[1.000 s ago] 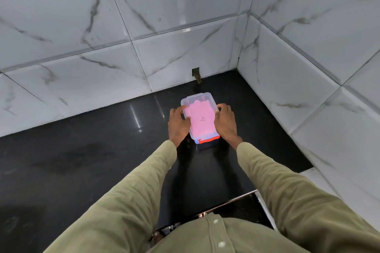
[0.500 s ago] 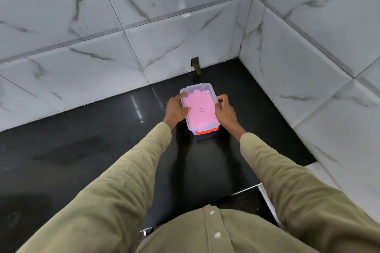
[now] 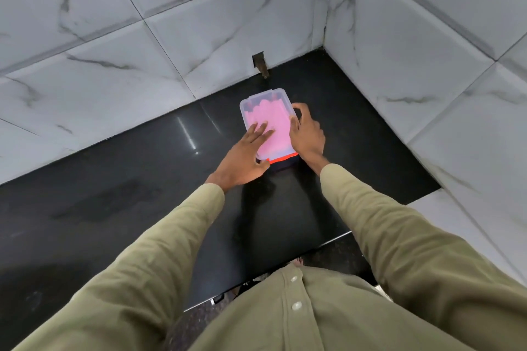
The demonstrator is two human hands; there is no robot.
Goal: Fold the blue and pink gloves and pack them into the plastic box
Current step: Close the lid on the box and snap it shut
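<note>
Your left hand (image 3: 244, 157) lies flat, fingers (image 3: 262, 131) spread and open, pressing down on the clear lid of the plastic box (image 3: 266, 125). Nothing is gripped; the palm hangs over the near left corner and the fingertips reach onto the lid's middle. Likely reason: a flat push seats the lid against the soft contents beneath.

Directly under those fingers, the pink glove (image 3: 273, 122) shows through the lid as a flat layer filling most of the box. A red-orange strip (image 3: 282, 157) shows at the near edge, just beside your left thumb; whether it is a cuff or part of the box, you cannot tell. The blue glove is not clearly visible, probably under the pink one.

Just right of the left fingertips, your right hand (image 3: 306, 134) curls around the box's right side, fingers bent against the rim and wall, thumb on the lid edge. Judged purpose: bracing the box so it does not slide on the polished black counter (image 3: 142, 179) while the left hand presses.

Beyond both sets of fingers, the marble-tiled wall (image 3: 142, 51) rises, well apart from the box.

Judgement: packing appears done; lid closure is the step in hand.
</note>
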